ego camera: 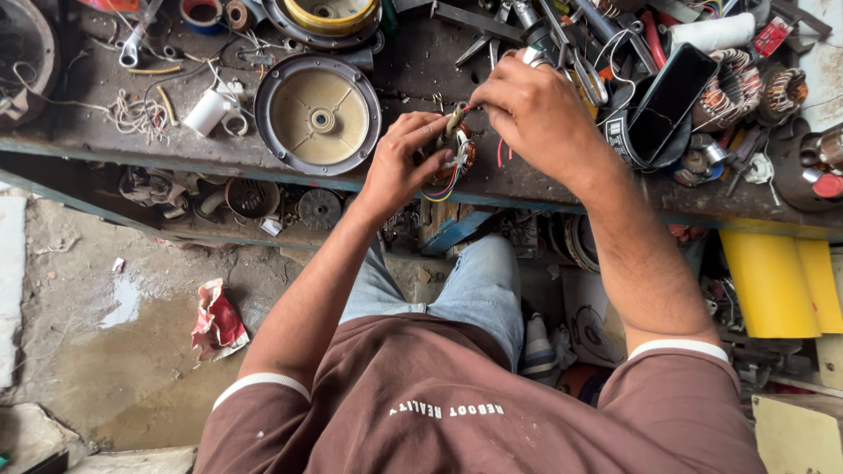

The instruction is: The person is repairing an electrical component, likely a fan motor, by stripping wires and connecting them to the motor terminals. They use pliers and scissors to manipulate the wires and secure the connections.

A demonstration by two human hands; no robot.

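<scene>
2 hands on 1 small copper motor winding (458, 151) with coloured leads, held over the workbench (105, 140) near edge, centre. Left hand (399, 162) clamped around it from the left; right hand (531, 110) pinches its top. Round motor cover (318, 114) lies just left.

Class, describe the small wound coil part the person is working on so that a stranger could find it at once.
Start at the long dark workbench across the top and find the big round cream-coloured motor cover on it. Just to its right, the left hand and right hand meet over a small copper-wound coil. Unlike the other windings at far right, it trails coloured wires and is held.
</scene>
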